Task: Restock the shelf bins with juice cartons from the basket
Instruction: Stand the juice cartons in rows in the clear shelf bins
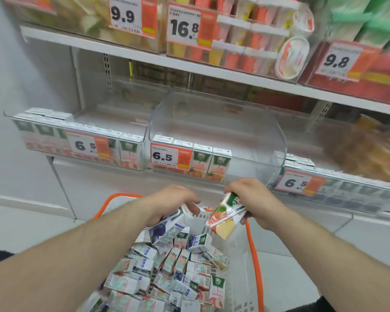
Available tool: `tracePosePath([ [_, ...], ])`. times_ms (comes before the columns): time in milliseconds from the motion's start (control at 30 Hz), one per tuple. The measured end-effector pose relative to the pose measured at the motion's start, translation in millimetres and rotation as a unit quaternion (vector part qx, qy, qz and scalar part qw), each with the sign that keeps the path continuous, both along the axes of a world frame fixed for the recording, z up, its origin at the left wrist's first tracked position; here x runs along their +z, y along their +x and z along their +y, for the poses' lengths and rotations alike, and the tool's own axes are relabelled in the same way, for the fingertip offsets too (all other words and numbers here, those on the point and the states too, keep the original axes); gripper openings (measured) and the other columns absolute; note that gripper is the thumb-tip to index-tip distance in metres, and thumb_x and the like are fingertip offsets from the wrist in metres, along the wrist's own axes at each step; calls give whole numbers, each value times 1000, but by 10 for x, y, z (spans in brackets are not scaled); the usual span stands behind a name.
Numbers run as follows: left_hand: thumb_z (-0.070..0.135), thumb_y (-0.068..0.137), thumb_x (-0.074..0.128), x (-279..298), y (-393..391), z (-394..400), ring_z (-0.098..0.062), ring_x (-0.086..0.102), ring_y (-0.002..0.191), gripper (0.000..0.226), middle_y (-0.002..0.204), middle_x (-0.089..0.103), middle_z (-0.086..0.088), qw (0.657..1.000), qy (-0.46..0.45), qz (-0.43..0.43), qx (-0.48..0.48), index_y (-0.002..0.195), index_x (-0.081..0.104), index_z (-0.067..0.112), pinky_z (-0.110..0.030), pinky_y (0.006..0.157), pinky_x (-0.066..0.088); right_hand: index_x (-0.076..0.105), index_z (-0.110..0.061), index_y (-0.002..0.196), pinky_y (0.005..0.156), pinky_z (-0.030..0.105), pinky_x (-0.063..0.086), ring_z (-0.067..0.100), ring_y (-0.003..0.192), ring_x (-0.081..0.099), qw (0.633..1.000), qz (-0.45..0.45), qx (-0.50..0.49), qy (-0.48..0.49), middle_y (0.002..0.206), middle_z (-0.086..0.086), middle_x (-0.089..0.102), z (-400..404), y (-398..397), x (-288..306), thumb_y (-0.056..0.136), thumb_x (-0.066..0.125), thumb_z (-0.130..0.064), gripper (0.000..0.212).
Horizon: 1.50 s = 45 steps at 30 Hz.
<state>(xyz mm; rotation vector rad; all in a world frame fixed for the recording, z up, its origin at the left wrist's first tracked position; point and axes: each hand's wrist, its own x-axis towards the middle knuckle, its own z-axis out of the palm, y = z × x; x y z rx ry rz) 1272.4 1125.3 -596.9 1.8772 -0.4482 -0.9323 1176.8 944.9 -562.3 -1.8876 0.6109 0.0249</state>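
A white basket [239, 262] with orange handles stands below me, full of several small juice cartons. My right hand [254, 199] grips an orange-and-green juice carton [225, 218], tilted, above the basket's far edge. My left hand [173, 203] curls round a blue-printed carton [164, 228] at the top of the pile. Straight ahead is a clear shelf bin [257, 140] with a row of cartons [209, 164] along its front left and a 6.5 price tag.
Clear bins to the left [131, 152] and right [338, 185] hold more cartons behind 6.5 tags. A white shelf above [144, 55] carries boxed goods with 9.9, 16.8 and 9.8 tags. A white wall is on the left, pale floor tiles around the basket.
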Motion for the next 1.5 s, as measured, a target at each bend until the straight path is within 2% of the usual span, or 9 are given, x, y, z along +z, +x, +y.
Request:
tracePosePath([
  [133, 57, 91, 53, 192, 98, 123, -18, 57, 120, 45, 112, 73, 6, 992, -27, 34, -115, 117, 67, 23, -45, 110, 38, 66, 3, 89, 38, 20, 31, 16, 46, 46, 994, -89, 4, 61, 61, 5, 51, 162, 59, 271, 81, 59, -3, 13],
  [300, 62, 58, 84, 208, 91, 204, -22, 68, 105, 57, 113, 72, -6, 966, -131, 118, -191, 101, 76, 25, -33, 91, 54, 69, -13, 77, 48, 24, 31, 18, 46, 46, 981, -159, 50, 103, 58, 7, 53, 319, 195, 343, 52, 51, -10, 31],
  [467, 24, 73, 80, 114, 98, 160, -18, 67, 95, 42, 109, 71, -9, 964, -182, 126, -148, 111, 69, 10, -31, 89, 53, 66, -8, 98, 57, 27, 46, 19, 67, 61, 965, -199, 83, 152, 83, 10, 71, 320, 343, 243, 58, 56, -7, 41],
  [567, 14, 77, 82, 149, 89, 116, -15, 67, 93, 35, 104, 71, -5, 987, -151, -52, -5, 108, 67, 13, -33, 90, 55, 63, -19, 104, 69, 29, 55, 17, 87, 66, 969, -220, 8, 110, 106, 8, 67, 274, 418, 203, 71, 76, -9, 37],
  [733, 44, 67, 82, 203, 141, 144, 4, 59, 86, 39, 92, 62, 21, 914, -14, -360, 186, 95, 56, 36, -28, 72, 54, 63, -16, 91, 67, 39, 54, 24, 76, 64, 967, -205, -106, 102, 89, 9, 68, 278, 447, 194, 91, 63, -9, 7],
  [900, 53, 71, 74, 242, 180, 86, -6, 60, 91, 43, 102, 55, 19, 855, 37, -472, 211, 104, 51, 39, -34, 77, 50, 58, -18, 102, 46, 29, 43, 20, 56, 57, 972, -197, -65, 113, 91, 12, 70, 438, 398, 173, 86, 68, -18, 20],
  [1200, 22, 50, 82, 189, 170, -128, -27, 54, 42, 44, 81, 61, 0, 654, 3, -740, 158, 93, 70, 19, -25, 45, 33, 60, -20, 93, 57, 28, 55, 28, 79, 70, 962, -237, -104, 90, 90, 11, 70, 583, 373, 180, 90, 66, -34, 16],
  [1367, 20, 63, 80, 206, 199, -206, -25, 61, 53, 56, 110, 57, 1, 692, -43, -704, 154, 115, 58, 24, -30, 41, 43, 59, -11, 76, 62, 43, 58, 27, 71, 65, 938, -297, -175, -34, 72, 10, 64, 286, 453, 342, 76, 64, -34, 24],
  [1500, 14, 65, 78, 198, 286, -181, -25, 60, 57, 59, 126, 45, 1, 755, 42, -636, 153, 118, 60, 31, -26, 42, 36, 69, -28, 116, 85, 24, 42, 11, 98, 59, 904, -299, -164, -258, 101, -8, 66, -225, 482, 688, 89, 61, -28, 28],
])
